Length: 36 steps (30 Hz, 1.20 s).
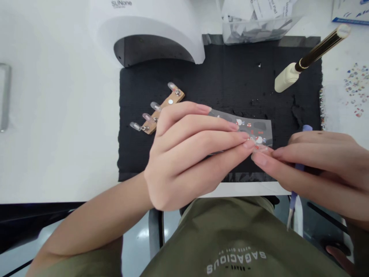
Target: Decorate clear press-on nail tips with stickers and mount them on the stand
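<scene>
A clear sticker sheet [266,129] with small red, white and blue cartoon figures is above the black mat. My left hand [187,154] is closed on it from the left, its fingers lying over much of the sheet. At the lower right corner, the thumb and index finger of my right hand [323,165] pinch the sheet's edge. A slim blue tool [293,198] with a pointed metal tip is also tucked in my right hand, tip downward; its middle is hidden by the fingers. Beyond my left hand lies a wooden holder [164,105] with several clear nail tips on metal clips.
A white nail lamp [152,23] stands at the back. To its right is a clear bin [253,32] of packets. A cream bottle with a dark cap [286,77] stands on the mat's right. Tiny loose decorations [357,84] lie at far right.
</scene>
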Tool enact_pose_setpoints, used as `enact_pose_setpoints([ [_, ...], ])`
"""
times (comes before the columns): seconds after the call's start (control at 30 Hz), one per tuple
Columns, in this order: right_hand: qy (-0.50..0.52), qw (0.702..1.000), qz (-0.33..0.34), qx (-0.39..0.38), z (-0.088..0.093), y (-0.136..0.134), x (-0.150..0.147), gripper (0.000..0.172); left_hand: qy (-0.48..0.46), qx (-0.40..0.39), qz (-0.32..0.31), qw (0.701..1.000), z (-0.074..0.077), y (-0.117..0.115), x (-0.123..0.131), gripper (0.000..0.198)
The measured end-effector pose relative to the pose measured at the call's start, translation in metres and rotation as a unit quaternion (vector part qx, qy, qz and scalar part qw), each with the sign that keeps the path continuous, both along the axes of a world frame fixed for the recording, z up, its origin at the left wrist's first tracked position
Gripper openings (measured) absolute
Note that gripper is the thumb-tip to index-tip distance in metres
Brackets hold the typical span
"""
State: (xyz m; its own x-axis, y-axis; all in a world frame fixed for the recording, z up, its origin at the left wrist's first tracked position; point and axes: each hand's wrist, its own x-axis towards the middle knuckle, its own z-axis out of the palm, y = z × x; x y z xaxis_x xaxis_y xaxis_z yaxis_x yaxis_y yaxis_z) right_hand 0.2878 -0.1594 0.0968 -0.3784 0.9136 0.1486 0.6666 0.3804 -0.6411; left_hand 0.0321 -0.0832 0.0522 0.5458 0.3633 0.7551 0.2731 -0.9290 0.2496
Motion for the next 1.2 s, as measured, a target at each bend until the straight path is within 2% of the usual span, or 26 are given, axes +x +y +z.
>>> enact_pose_setpoints([
  [0.03, 0.002, 1.000, -0.008, -0.007, -0.004, -0.001, 0.003, 0.017, -0.015, 0.006, -0.007, 1.000, 0.000, 0.000, 0.000, 0.015],
  [0.07, 0.035, 0.998, -0.014, 0.052, -0.008, -0.002, 0.004, 0.020, -0.039, 0.021, -0.017, 0.999, 0.000, 0.000, 0.000, 0.014],
  [0.1, 0.047, 0.995, -0.014, 0.082, -0.013, -0.003, 0.005, 0.021, -0.049, 0.023, -0.024, 0.998, -0.001, 0.001, 0.000, 0.012],
  [0.13, 0.055, 0.994, -0.009, 0.090, -0.015, -0.003, 0.004, 0.020, -0.025, -0.006, -0.009, 1.000, -0.001, 0.001, 0.001, 0.012],
  [0.23, 0.062, 0.995, -0.010, 0.078, -0.012, 0.001, 0.002, 0.021, -0.016, -0.008, -0.001, 1.000, -0.001, 0.002, 0.000, 0.011],
  [0.27, 0.059, 0.996, 0.002, 0.060, -0.007, 0.003, 0.002, 0.023, -0.020, -0.002, -0.007, 1.000, 0.000, 0.003, 0.000, 0.011],
  [0.3, 0.017, 1.000, 0.016, -0.009, -0.003, 0.006, 0.001, 0.021, -0.021, -0.001, -0.009, 1.000, -0.001, 0.004, 0.000, 0.012],
  [0.37, 0.015, 1.000, 0.013, -0.009, 0.002, 0.008, 0.001, 0.023, -0.020, 0.009, -0.014, 1.000, -0.002, 0.007, -0.001, 0.014],
  [0.43, 0.004, 1.000, 0.003, 0.013, -0.002, 0.006, 0.000, 0.027, -0.023, 0.012, -0.017, 1.000, -0.005, 0.011, -0.001, 0.018],
  [0.47, 0.032, 0.997, -0.015, 0.075, -0.007, 0.004, 0.000, 0.031, -0.026, 0.000, -0.018, 1.000, -0.007, 0.013, -0.001, 0.022],
  [0.53, 0.028, 0.991, -0.002, 0.129, -0.017, 0.000, -0.001, 0.024, -0.031, -0.024, -0.018, 0.999, -0.011, 0.016, 0.000, 0.028],
  [0.6, -0.056, 0.986, -0.030, 0.152, -0.026, -0.002, -0.002, 0.024, -0.042, -0.012, -0.008, 0.999, -0.014, 0.019, 0.001, 0.027],
  [0.63, -0.090, 0.971, -0.052, 0.213, -0.028, -0.001, -0.002, 0.029, -0.043, -0.001, 0.000, 0.999, -0.015, 0.021, 0.001, 0.025],
  [0.7, -0.104, 0.957, -0.075, 0.260, -0.031, 0.005, 0.000, 0.038, -0.040, 0.014, 0.014, 0.999, -0.017, 0.024, 0.002, 0.022],
  [0.8, -0.080, 0.970, -0.080, 0.216, -0.031, 0.015, 0.006, 0.035, -0.032, 0.022, 0.017, 0.999, -0.020, 0.028, 0.003, 0.023],
  [0.87, -0.055, 0.976, -0.075, 0.199, -0.031, 0.019, 0.010, 0.034, -0.048, 0.036, 0.023, 0.998, -0.023, 0.030, 0.005, 0.016],
  [1.0, -0.047, 0.977, -0.074, 0.194, -0.030, 0.018, 0.012, 0.018, -0.072, 0.019, 0.043, 0.996, -0.028, 0.033, 0.008, 0.010],
  [1.1, -0.083, 0.965, -0.056, 0.241, -0.029, 0.015, 0.011, 0.021, -0.060, 0.013, 0.033, 0.998, -0.028, 0.034, 0.006, 0.015],
  [1.2, -0.122, 0.938, -0.031, 0.323, -0.028, 0.016, 0.011, 0.030, -0.054, 0.013, 0.030, 0.998, -0.023, 0.030, 0.003, 0.016],
])
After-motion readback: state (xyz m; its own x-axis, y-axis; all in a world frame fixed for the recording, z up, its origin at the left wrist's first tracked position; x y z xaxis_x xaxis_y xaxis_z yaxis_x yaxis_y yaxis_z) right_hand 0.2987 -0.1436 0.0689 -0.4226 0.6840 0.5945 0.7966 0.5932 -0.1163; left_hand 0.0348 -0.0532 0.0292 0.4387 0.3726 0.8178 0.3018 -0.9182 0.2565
